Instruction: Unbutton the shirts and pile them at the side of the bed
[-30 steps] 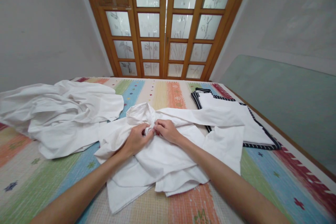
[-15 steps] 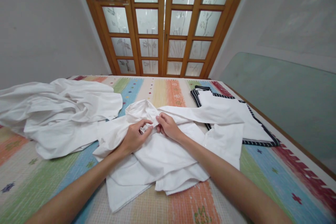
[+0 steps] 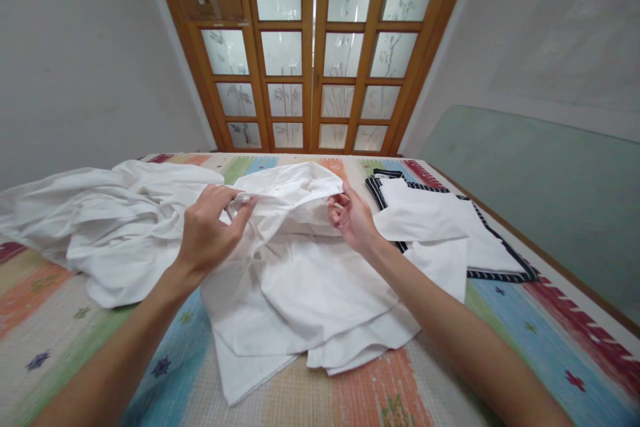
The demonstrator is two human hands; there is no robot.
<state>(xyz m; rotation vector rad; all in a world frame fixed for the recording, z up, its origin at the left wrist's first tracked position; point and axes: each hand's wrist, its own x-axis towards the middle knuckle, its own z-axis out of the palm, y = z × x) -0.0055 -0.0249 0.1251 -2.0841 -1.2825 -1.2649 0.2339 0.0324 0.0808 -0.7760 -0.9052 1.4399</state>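
A white shirt [image 3: 320, 287] lies spread out in front of me, one sleeve stretched to the right and its lower edges overlapping. My left hand [image 3: 210, 223] is closed, pinching a raised edge of the shirt between thumb and fingers. On the other side, my right hand [image 3: 353, 217] also pinches that edge. The edge is stretched between both hands, lifted a little above the rest of the cloth. Folds hide what lies beneath the raised part.
A crumpled heap of white cloth [image 3: 135, 233] lies at the left. To the right is a folded white garment with black striped trim [image 3: 450, 213]. The striped, multicoloured cover [image 3: 170, 353] runs under everything. A pale green panel [image 3: 530, 187] borders the right; wooden glazed doors [image 3: 310, 80] stand behind.
My hands have moved apart, the left one leftward and the right one rightward. The upper edge of the shirt has been raised and stretched between them.
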